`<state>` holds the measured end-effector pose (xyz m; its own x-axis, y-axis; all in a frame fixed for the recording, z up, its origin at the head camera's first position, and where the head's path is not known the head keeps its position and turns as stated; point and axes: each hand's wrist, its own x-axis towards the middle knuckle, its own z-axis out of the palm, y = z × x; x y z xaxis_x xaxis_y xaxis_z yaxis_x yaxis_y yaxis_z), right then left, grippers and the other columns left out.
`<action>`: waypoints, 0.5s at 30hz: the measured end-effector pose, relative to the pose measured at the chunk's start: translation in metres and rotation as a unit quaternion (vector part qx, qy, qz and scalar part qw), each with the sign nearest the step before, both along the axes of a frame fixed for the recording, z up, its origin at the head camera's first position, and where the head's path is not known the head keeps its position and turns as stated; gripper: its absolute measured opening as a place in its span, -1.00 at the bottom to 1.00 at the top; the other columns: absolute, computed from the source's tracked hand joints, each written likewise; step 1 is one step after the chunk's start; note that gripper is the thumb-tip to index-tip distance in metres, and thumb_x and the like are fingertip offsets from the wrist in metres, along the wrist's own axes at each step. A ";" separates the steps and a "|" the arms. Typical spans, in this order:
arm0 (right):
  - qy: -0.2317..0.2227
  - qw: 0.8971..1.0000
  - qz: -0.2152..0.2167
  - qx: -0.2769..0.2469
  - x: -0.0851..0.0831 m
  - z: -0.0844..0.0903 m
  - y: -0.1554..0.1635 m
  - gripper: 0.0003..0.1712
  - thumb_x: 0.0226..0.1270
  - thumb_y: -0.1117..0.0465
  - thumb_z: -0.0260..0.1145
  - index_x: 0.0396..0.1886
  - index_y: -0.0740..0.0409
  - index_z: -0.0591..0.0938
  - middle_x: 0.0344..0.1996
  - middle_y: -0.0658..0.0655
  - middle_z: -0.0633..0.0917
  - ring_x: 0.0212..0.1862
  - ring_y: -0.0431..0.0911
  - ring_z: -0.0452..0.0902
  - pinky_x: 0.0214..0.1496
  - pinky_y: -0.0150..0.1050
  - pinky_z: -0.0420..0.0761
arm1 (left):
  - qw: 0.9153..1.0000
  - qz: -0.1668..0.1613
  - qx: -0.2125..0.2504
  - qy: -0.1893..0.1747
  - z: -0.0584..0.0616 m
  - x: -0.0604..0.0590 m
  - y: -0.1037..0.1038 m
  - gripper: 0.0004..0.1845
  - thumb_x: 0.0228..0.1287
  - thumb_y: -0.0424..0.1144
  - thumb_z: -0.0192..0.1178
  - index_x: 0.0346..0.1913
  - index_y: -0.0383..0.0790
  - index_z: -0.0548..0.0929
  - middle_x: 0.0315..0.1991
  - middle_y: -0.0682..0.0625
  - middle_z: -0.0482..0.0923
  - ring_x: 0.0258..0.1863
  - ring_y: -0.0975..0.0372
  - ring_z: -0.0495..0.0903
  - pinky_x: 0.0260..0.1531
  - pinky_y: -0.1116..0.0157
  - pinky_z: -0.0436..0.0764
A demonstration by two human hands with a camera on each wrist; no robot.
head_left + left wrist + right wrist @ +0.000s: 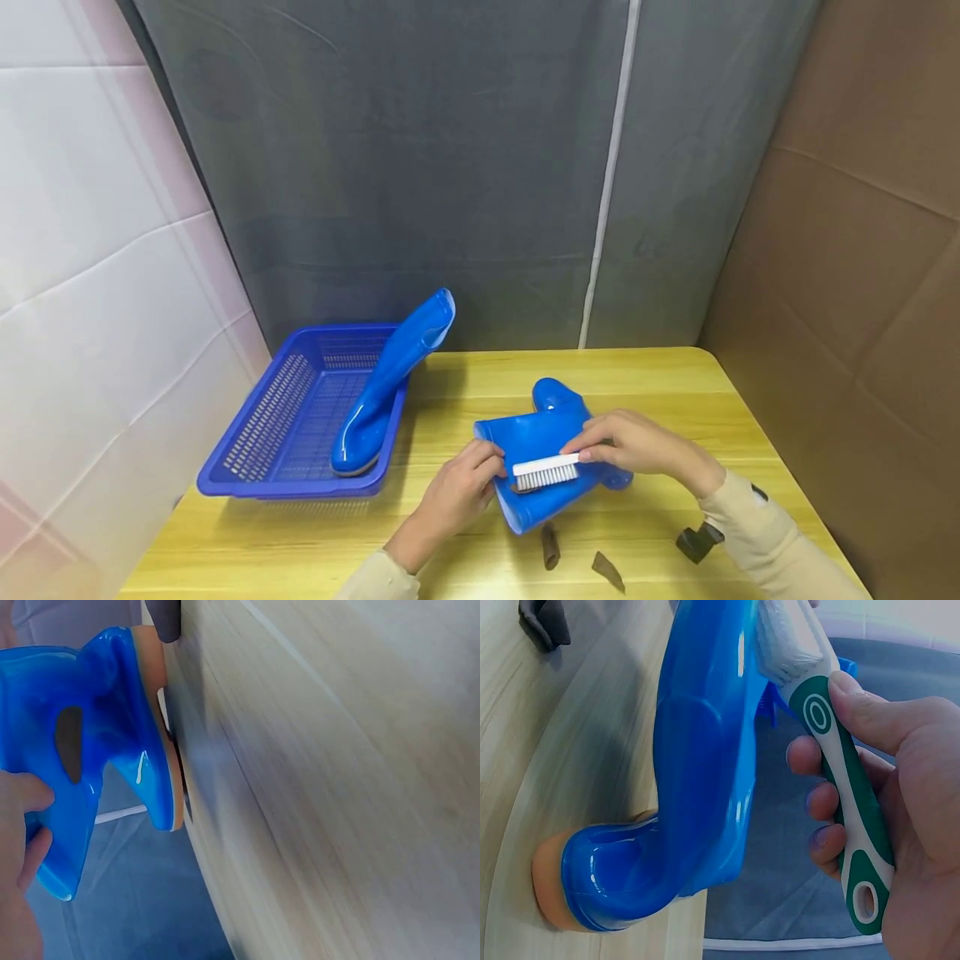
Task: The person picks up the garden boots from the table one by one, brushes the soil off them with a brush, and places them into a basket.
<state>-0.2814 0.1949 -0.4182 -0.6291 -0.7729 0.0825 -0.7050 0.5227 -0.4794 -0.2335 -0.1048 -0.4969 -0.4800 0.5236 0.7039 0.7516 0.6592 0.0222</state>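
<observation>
Nearest on the counter [675, 392]: two brown scraps [550, 546] and a dark clip-like piece [697, 542], not touched. Just beyond, the left hand [453, 496] has its fingers curled on the shaft opening of the blue boot [551, 450], which lies on its side mid-counter, sole turned away. The right hand [637, 446] has fingers wrapped round the green-white handle of the scrub brush [546, 472], bristles down on the boot shaft. Boot looks like glossy rubber: probably light, flexible, slippery when wet; best held at the shaft rim or heel, where it is stiffer. Further left, a second blue boot [390, 387] leans in the blue basket [288, 417], against a grey curtain [450, 167].
</observation>
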 end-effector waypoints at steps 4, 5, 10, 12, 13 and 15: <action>0.004 1.000 0.011 -0.004 0.005 0.003 0.003 -0.75 0.42 -0.07 0.24 -0.02 -0.28 0.74 -0.46 -0.28 0.57 -0.37 -0.41 0.37 -0.30 -0.49 0.46 | 1.000 0.000 0.000 0.005 0.000 0.000 -0.001 -0.66 -0.17 -0.54 0.46 -0.37 -0.09 0.61 -0.18 0.07 0.62 -0.15 0.28 0.61 -0.23 0.42 0.71; 0.007 1.000 0.015 -0.006 0.007 0.004 0.004 -0.75 0.42 -0.05 0.24 -0.02 -0.27 0.75 -0.47 -0.27 0.57 -0.37 -0.40 0.37 -0.31 -0.49 0.46 | 1.000 0.000 0.000 0.005 0.000 0.000 -0.002 -0.66 -0.17 -0.54 0.45 -0.37 -0.09 0.61 -0.18 0.07 0.62 -0.15 0.28 0.61 -0.23 0.42 0.71; 0.048 0.999 -0.021 -0.010 0.010 0.004 0.007 -0.73 0.46 0.00 0.20 0.03 -0.20 0.73 -0.20 -0.18 0.76 -0.17 -0.30 0.61 -0.08 -0.26 0.68 | 1.000 -0.002 0.003 0.010 0.001 0.000 -0.002 -0.66 -0.18 -0.55 0.43 -0.37 -0.10 0.61 -0.18 0.06 0.63 -0.14 0.28 0.61 -0.21 0.42 0.71; 0.076 0.996 -0.045 0.003 0.007 0.002 0.003 -0.71 0.49 -0.01 0.16 0.05 -0.21 0.72 -0.09 -0.14 0.78 -0.06 -0.23 0.68 0.05 -0.14 0.71 | 1.000 -0.004 0.010 0.013 0.002 -0.001 -0.001 -0.65 -0.20 -0.56 0.41 -0.37 -0.11 0.60 -0.18 0.06 0.63 -0.14 0.27 0.61 -0.21 0.42 0.71; 0.086 0.995 -0.053 0.013 0.006 0.001 0.001 -0.70 0.50 -0.03 0.14 0.06 -0.22 0.71 -0.08 -0.14 0.78 -0.06 -0.21 0.68 0.04 -0.14 0.71 | 1.000 -0.007 0.015 0.014 0.003 -0.001 0.000 -0.65 -0.20 -0.57 0.41 -0.37 -0.11 0.59 -0.18 0.06 0.63 -0.14 0.26 0.61 -0.20 0.42 0.71; 0.098 0.994 -0.050 0.029 0.003 -0.003 -0.004 -0.69 0.51 -0.06 0.12 0.06 -0.23 0.71 -0.07 -0.15 0.78 -0.07 -0.22 0.69 0.03 -0.15 0.71 | 1.000 -0.011 0.020 0.017 0.004 -0.001 0.002 -0.64 -0.22 -0.57 0.41 -0.37 -0.12 0.57 -0.19 0.07 0.63 -0.14 0.26 0.61 -0.19 0.42 0.70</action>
<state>-0.2783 0.1910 -0.4208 -0.6790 -0.7147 0.1680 -0.7251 0.6170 -0.3059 -0.2340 -0.1033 -0.4928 -0.4444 0.5059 0.7393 0.7671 0.6411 0.0225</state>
